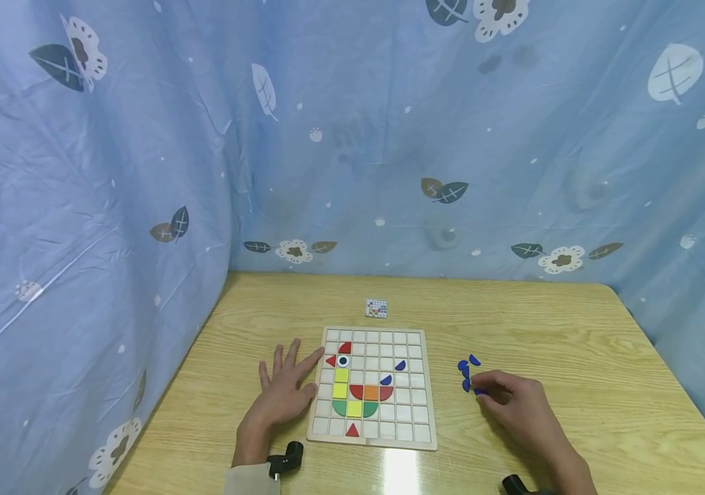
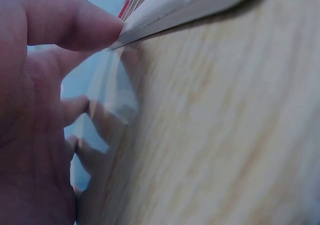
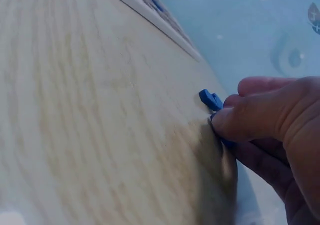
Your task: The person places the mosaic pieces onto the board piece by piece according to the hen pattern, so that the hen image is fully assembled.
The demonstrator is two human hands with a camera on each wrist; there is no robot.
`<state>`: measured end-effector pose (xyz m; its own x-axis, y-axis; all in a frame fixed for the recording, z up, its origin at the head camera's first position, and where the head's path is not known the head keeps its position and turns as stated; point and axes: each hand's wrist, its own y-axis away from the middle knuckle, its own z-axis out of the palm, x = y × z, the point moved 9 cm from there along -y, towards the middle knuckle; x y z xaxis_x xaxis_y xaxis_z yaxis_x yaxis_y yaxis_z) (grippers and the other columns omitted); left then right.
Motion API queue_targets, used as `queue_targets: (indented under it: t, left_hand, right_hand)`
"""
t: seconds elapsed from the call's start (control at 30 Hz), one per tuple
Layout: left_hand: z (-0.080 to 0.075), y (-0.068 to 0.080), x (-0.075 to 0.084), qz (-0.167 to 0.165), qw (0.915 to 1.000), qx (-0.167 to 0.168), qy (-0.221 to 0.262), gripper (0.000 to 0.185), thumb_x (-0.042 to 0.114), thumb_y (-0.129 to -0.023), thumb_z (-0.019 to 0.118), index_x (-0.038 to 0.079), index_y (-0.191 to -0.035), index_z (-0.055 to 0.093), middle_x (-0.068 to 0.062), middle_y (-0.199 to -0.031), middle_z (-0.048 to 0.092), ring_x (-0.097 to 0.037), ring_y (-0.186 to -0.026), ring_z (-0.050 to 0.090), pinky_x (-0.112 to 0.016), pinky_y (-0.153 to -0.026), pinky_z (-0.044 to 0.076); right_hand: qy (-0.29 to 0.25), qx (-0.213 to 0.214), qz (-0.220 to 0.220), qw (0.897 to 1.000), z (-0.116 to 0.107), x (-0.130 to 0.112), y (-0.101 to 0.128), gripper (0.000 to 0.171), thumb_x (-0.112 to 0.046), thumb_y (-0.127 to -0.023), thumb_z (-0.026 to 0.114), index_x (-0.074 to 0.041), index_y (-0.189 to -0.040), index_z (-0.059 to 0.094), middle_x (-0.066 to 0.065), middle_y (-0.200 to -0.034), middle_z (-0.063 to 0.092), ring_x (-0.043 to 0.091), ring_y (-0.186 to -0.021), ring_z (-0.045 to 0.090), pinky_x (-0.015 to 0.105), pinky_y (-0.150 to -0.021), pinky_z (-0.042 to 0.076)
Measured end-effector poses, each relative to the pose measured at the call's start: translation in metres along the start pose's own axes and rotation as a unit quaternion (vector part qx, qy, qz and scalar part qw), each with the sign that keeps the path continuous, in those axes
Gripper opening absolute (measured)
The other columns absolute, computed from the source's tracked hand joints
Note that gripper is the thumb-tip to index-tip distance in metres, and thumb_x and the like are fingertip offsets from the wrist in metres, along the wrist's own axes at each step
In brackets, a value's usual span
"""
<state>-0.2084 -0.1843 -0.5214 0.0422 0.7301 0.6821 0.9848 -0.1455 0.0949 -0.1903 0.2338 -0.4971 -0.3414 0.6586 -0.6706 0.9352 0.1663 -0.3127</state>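
A wooden grid board [image 1: 430, 405] lies on the table, with flat coloured pieces forming a bird. Yellow squares [image 1: 341, 375] make its neck, and an eye piece [image 1: 342, 361] sits above them. Two blue quarter-circle pieces [image 1: 400, 366] lie in squares right of the neck. My left hand [image 1: 284, 392] rests with spread fingers, index and thumb at the board's left edge. Right of the board, my right hand [image 1: 522, 405] pinches a blue piece [image 1: 479, 391] between thumb and fingers at the tabletop. Several loose blue pieces [image 1: 474, 360] lie just beyond its fingertips.
Behind the board lies a small pattern card [image 1: 376, 309] showing a coloured grid. Blue patterned curtains [image 1: 352, 151] hang at the back and both sides of the wooden table [image 1: 550, 323]. Black wrist mounts [image 1: 287, 459] sit near both wrists.
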Motion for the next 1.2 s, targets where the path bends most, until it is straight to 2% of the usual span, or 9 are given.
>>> queue_targets:
  t: [0.27,0.4,0.5,0.6,0.7,0.8,0.93,1.2]
  left_hand:
    - [0.0,-0.001,-0.001,0.002,1.0,0.001,-0.002,0.069,0.012,-0.098,0.064,0.024,-0.165,0.053,-0.023,-0.183,0.016,-0.054,-0.168,-0.006,-0.079,-0.125,-0.017]
    - [0.0,-0.001,-0.002,0.001,1.0,0.002,-0.001,0.069,0.012,-0.098,0.065,0.024,-0.165,0.053,-0.023,-0.183,0.015,-0.054,-0.168,-0.006,-0.079,-0.125,-0.017]
    - [-0.001,-0.001,-0.002,0.001,1.0,0.002,0.002,0.07,0.012,-0.097,0.065,0.024,-0.165,0.053,-0.023,-0.183,0.015,-0.054,-0.168,-0.006,-0.078,-0.125,-0.018]
    - [0.0,-0.001,-0.002,0.002,1.0,0.001,0.003,0.07,0.011,-0.097,0.065,0.024,-0.165,0.053,-0.024,-0.183,0.015,-0.054,-0.168,-0.006,-0.078,-0.124,-0.018]
    - [0.0,-0.001,-0.002,0.0,1.0,0.0,0.004,0.07,0.012,-0.098,0.065,0.025,-0.165,0.053,-0.023,-0.183,0.015,-0.054,-0.168,-0.007,-0.078,-0.125,-0.018]
    - [0.0,-0.001,-0.003,-0.001,1.0,0.0,0.007,0.069,0.012,-0.098,0.066,0.025,-0.165,0.053,-0.023,-0.183,0.014,-0.053,-0.168,-0.008,-0.078,-0.125,-0.019]
    - [0.0,0.0,-0.003,0.001,0.9999,0.0,0.01,0.069,0.011,-0.099,0.065,0.025,-0.165,0.053,-0.023,-0.183,0.014,-0.053,-0.168,-0.008,-0.078,-0.124,-0.019]
    - [0.0,-0.001,-0.003,0.004,1.0,0.001,0.005,0.069,0.012,-0.099,0.065,0.026,-0.165,0.053,-0.022,-0.183,0.014,-0.053,-0.169,-0.007,-0.078,-0.124,-0.019]
  right_hand:
    - [0.026,0.015,-0.028,0.999,-0.001,-0.008,-0.002,0.035,0.01,-0.081,0.089,-0.019,-0.1,0.083,-0.01,-0.096,0.083,-0.002,-0.092,0.075,0.008,-0.083,0.057]
    - [0.026,0.025,-0.059,0.998,-0.004,-0.02,-0.011,0.035,0.008,-0.08,0.09,-0.02,-0.1,0.084,-0.012,-0.095,0.083,0.0,-0.093,0.076,0.006,-0.085,0.053]
    - [0.017,0.029,-0.096,0.995,-0.003,-0.033,-0.02,0.035,0.009,-0.079,0.09,-0.017,-0.101,0.085,-0.011,-0.096,0.084,0.005,-0.095,0.079,0.007,-0.088,0.054]
    - [0.005,0.02,-0.125,0.992,0.003,-0.045,-0.03,0.033,0.01,-0.081,0.089,-0.014,-0.103,0.085,-0.01,-0.099,0.084,0.01,-0.093,0.08,0.017,-0.084,0.06]
    - [-0.002,0.004,-0.136,0.991,0.013,-0.054,-0.039,0.031,0.009,-0.083,0.088,-0.013,-0.105,0.085,-0.009,-0.1,0.084,0.01,-0.09,0.079,0.031,-0.077,0.064]
    - [-0.008,-0.016,-0.139,0.99,0.026,-0.063,-0.048,0.03,0.008,-0.084,0.087,-0.014,-0.106,0.085,-0.009,-0.103,0.084,0.009,-0.093,0.08,0.039,-0.078,0.066]
    - [-0.019,-0.046,-0.152,0.987,0.047,-0.073,-0.056,0.03,0.008,-0.085,0.086,-0.013,-0.107,0.086,-0.009,-0.104,0.084,0.012,-0.099,0.081,0.038,-0.084,0.067]
    - [-0.051,-0.101,-0.183,0.976,0.082,-0.085,-0.061,0.029,0.012,-0.086,0.083,-0.01,-0.105,0.085,-0.003,-0.102,0.085,0.013,-0.097,0.081,0.038,-0.085,0.068]
